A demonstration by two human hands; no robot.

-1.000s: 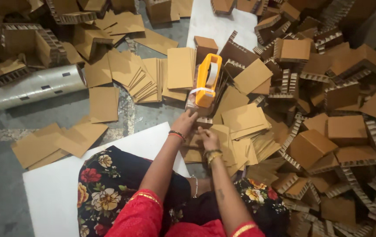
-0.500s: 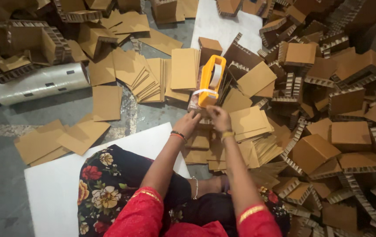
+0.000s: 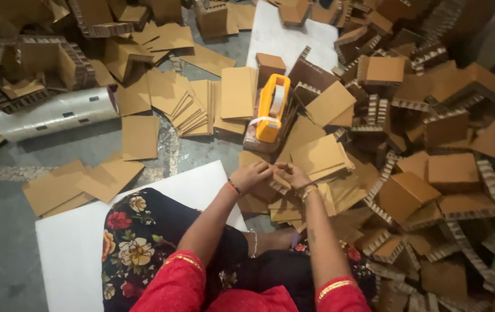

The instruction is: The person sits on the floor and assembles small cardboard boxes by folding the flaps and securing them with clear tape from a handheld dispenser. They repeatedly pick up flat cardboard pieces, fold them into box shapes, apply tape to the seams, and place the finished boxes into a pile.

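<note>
Cardboard lies everywhere around the person sitting on the floor [image 3: 5, 254]. Both hands meet over one small brown cardboard piece [image 3: 278, 184], close in front of the knees. The left hand [image 3: 251, 176] curls its fingers over the piece's 9 o'clock edge, and the right hand [image 3: 294, 175] pinches it from the 3 o'clock side; both are closed around it, the thumbs nearly touching. The piece sits right between the two hands, on top of a loose heap of flat cardboard sheets [image 3: 316, 159].

At 12 o'clock from the hands, a little way off, stands one yellow tape dispenser [image 3: 272, 108] carrying a roll of pale tape, resting on a brown block. One neat stack of flat sheets [image 3: 237, 95] sits just beside it at its 9 o'clock, with a fanned spread of sheets [image 3: 187, 107] further over that way. One silvery roll [image 3: 51, 114] lies on its side at about 10 o'clock from the hands, well apart. One white sheet [image 3: 74, 248] is spread under the person at 8 o'clock, and a second white sheet [image 3: 285, 37] lies beyond the dispenser at 12 o'clock. From 1 to 5 o'clock, folded cardboard boxes [image 3: 409, 193] with honeycomb edges pile up, too many and too jumbled to count.
</note>
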